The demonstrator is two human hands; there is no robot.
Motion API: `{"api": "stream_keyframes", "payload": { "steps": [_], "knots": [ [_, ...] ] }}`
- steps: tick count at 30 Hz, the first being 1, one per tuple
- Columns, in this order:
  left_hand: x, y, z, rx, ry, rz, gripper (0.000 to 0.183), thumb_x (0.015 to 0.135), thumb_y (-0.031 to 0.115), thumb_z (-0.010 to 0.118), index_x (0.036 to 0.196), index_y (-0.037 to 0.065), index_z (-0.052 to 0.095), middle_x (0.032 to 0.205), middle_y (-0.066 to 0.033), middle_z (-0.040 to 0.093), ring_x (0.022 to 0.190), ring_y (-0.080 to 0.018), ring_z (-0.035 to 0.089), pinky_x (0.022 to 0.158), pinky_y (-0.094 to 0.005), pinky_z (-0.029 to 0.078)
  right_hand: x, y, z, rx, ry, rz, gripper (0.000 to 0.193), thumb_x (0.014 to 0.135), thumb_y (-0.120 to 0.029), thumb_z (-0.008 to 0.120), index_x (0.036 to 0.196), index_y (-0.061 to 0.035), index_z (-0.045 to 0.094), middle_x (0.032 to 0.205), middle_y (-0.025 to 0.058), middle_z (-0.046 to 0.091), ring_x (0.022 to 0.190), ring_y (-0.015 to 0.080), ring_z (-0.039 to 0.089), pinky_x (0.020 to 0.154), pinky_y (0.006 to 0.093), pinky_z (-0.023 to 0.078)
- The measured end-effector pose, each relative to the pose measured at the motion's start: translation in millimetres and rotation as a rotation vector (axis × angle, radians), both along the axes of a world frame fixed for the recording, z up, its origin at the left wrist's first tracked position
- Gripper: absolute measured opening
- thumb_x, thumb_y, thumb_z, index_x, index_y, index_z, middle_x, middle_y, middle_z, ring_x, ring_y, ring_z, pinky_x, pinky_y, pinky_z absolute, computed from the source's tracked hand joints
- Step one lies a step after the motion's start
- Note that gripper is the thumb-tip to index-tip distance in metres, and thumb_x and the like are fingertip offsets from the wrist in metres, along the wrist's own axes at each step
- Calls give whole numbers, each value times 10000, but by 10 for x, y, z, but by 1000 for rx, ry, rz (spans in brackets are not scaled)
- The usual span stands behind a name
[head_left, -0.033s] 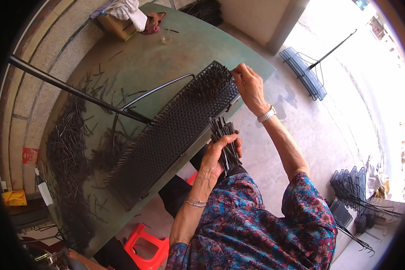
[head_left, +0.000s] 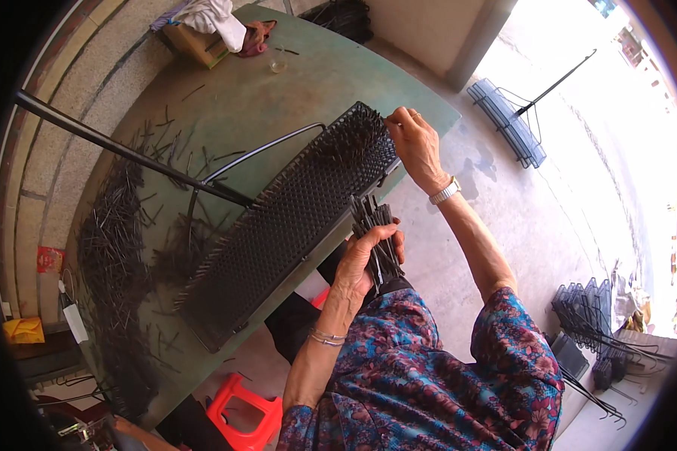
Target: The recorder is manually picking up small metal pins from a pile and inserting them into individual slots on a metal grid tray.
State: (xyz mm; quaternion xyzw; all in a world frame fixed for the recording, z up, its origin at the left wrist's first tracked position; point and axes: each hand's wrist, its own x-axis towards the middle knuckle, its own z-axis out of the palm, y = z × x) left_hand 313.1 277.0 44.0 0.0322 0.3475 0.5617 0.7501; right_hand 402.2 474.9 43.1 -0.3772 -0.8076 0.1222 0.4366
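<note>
A long black perforated panel (head_left: 278,252) lies slantwise on the green table. Short dark strips stand up out of its holes, thickest at the far right end and along the far edge. My left hand (head_left: 359,259) is closed round a bundle of thin dark strips (head_left: 376,225), just off the panel's near edge. At the panel's far right corner, my right hand (head_left: 417,146) pinches with thumb and fingers; whatever sits between the fingertips is too small to make out. A metal handle (head_left: 128,152) with a forked brace joins the panel on its far side.
Loose dark strips (head_left: 113,240) are heaped on the table's (head_left: 323,71) left side. A clear cup (head_left: 278,66) and a cardboard box (head_left: 192,45) with cloths sit at the back. A red stool (head_left: 241,421) stands below. Wire racks (head_left: 508,124) rest on the floor at right.
My right hand has shifted very slightly down and left at the panel's corner. My left hand and the bundle look the same.
</note>
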Motion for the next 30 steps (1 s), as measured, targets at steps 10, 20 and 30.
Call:
{"api": "stream_keyframes", "payload": {
  "steps": [10, 20, 30],
  "knots": [
    [9, -57, 156, 9, 85, 29, 320, 823, 185, 699, 1050, 1, 567, 716, -70, 600, 626, -161, 599, 589, -330, 536, 92, -87, 41, -109, -91, -39, 88, 883, -175, 642, 913, -92, 650, 866, 99, 591, 789, 287, 598, 683, 379, 478],
    [-67, -122, 78, 78, 205, 15, 314, 817, 142, 710, 1050, -21, 577, 714, -59, 607, 572, -146, 594, 537, -280, 501, 262, -618, 557, -795, -116, 491, 245, 890, -250, 682, 925, -8, 662, 787, 90, 639, 745, 114, 585, 649, 302, 460],
    [18, -82, 57, 22, 372, 57, 272, 763, 109, 766, 972, 11, 621, 725, -37, 627, 570, -124, 606, 527, -263, 507, 247, -751, 486, -948, -171, 507, 216, 872, -198, 671, 897, 15, 643, 812, 62, 667, 744, 130, 610, 660, 294, 483]
  ]
}}
